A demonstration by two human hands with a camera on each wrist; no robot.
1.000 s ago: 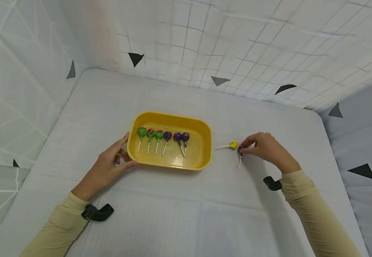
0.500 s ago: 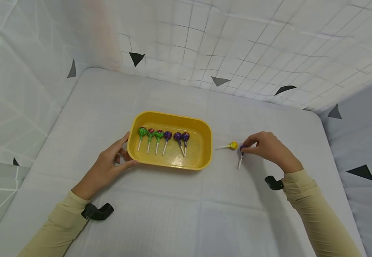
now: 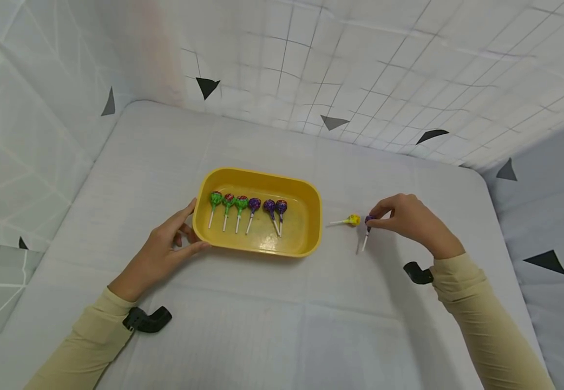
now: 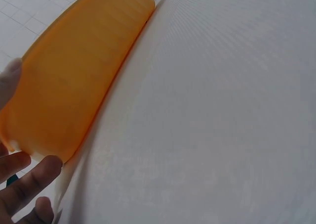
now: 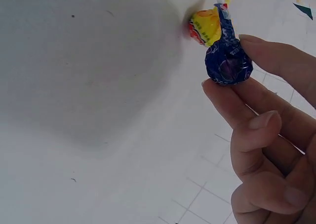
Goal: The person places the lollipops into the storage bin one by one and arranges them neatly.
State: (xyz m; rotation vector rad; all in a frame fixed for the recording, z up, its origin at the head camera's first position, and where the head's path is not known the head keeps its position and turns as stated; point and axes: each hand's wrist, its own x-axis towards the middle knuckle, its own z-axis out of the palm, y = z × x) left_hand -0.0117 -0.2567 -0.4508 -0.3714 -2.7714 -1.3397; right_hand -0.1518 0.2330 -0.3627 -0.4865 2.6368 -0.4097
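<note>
In the head view, my right hand [image 3: 411, 223] pinches a purple-wrapped lollipop [image 3: 366, 233] by its candy head, between thumb and fingertips. Its white stick slants down, and a separate stick shadow on the table shows it slightly raised. The wrapper looks dark blue in the right wrist view, where the lollipop [image 5: 228, 63] sits between the thumb and fingers. Just left of it lies a yellow lollipop [image 3: 353, 220], stick pointing left. My left hand [image 3: 165, 252] grips the left end of a yellow tray [image 3: 306, 246], thumb along the near side and fingers around the end.
Inside the tray is a row of lollipops: green ones [image 3: 241, 203] at the left, purple ones [image 3: 269, 207] to the right. The tray stands on a white-covered table [image 3: 262, 325]. White curtains [image 3: 272, 59] with grid lines and dark triangles enclose the back and sides.
My right hand has drawn slightly right and lifted the purple lollipop a little off the table, so its stick and shadow now stand apart. The left hand and tray stay in place.
</note>
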